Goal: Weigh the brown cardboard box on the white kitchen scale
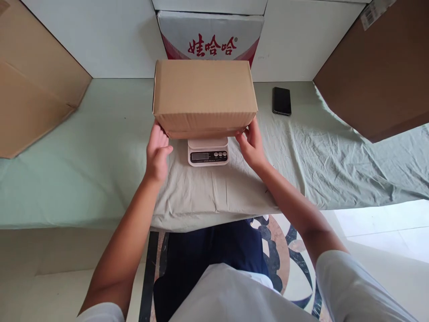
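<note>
A closed brown cardboard box (204, 96) rests on a small white digital scale (208, 152), which stands on a pale green cloth (100, 152) over the table. My left hand (157, 150) is at the box's lower left corner, fingers touching its edge. At the lower right corner my right hand (250, 143) touches the box, fingertips under its front edge. The scale's dark display and several buttons show below the box; no reading is legible.
A black phone (281, 100) lies on the cloth to the right. A white and red printed carton (210, 38) stands behind the box. Large brown cardboard pieces lean at the left (33, 85) and right (378, 71). A patterned floor shows below the table edge.
</note>
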